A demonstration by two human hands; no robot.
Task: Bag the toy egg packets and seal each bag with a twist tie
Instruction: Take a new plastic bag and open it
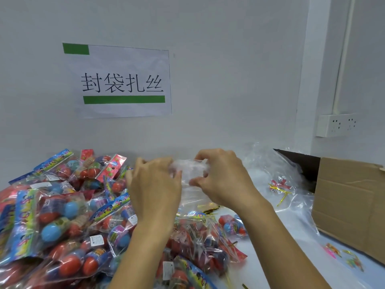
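Wall sign [123, 82] reads 封袋扎丝; both hands grip clear bag [188, 173].

Bright, even light, soft shadows; wide-angle bend at edges, slight blur on hands.

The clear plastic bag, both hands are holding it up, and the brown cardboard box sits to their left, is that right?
Not quite. In the head view both hands, left hand and right hand, do grip the clear plastic bag, but the brown cardboard box sits to their right, not their left.
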